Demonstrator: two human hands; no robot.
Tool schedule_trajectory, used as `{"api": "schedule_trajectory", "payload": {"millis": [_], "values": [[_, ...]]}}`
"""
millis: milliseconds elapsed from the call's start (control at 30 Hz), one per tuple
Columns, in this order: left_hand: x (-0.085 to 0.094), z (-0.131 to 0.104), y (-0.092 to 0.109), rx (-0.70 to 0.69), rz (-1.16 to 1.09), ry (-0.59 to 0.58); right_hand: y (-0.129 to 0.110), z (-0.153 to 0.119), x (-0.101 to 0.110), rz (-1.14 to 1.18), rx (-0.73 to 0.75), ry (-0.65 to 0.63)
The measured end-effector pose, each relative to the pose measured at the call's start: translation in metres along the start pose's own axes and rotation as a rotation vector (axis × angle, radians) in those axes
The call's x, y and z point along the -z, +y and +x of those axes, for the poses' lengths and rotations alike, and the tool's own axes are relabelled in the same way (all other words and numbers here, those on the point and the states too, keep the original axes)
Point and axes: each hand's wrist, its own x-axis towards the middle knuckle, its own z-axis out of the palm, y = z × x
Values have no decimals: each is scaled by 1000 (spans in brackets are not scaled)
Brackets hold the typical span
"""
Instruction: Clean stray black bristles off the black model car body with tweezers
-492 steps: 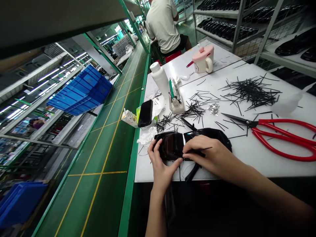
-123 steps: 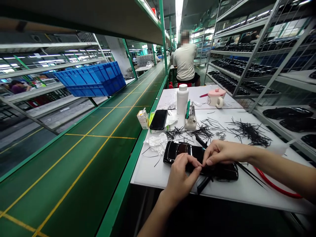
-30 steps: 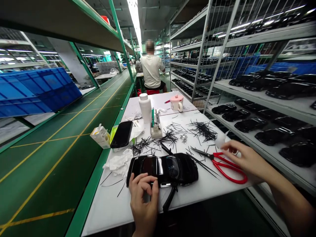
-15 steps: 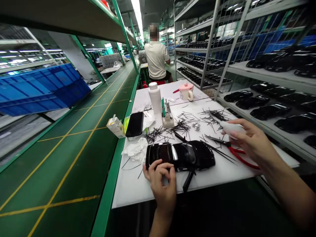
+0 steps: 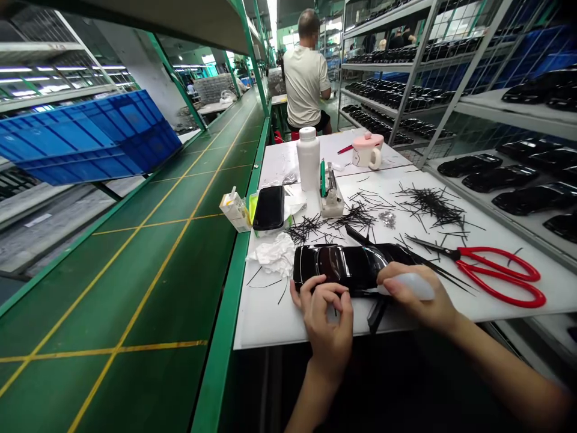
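A glossy black model car (image 5: 354,261) with one door (image 5: 377,314) swung out on the near side lies on the white table. My left hand (image 5: 327,313) has its curled fingers against the car's near side, toward its left end. In my right hand (image 5: 426,300) is a small white squeeze bottle (image 5: 412,285), gripped with its narrow tip at the car's near side by the door opening. Just right of the car, red-handled scissors (image 5: 500,270) rest on the table. Thin black strips (image 5: 435,204) lie in piles behind the car.
Behind the car stand a white bottle (image 5: 308,159), a holder with a green tool (image 5: 331,195) and a lidded mug (image 5: 367,150). A phone (image 5: 269,207), small carton (image 5: 235,209) and crumpled tissue (image 5: 273,255) lie left. A green conveyor (image 5: 180,258) runs alongside; racks of model cars (image 5: 523,180) stand right.
My right hand has brought the squeeze bottle left and down, from above the scissors to the car's side. The left hand stays on the car. The whole view has shifted slightly.
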Motion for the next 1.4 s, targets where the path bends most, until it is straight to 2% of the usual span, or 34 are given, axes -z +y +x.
{"api": "schedule_trajectory", "payload": {"millis": [133,267,1400], "values": [[2,-1,0,-6,-24,-7,2,-1,-4,-118,79,-31],[4,-2,-1,-6,-42,-9,3,-2,-7,-162,73,-47],[6,-1,1,-12,-5,-18,0,-2,-6,-150,24,-45]]}}
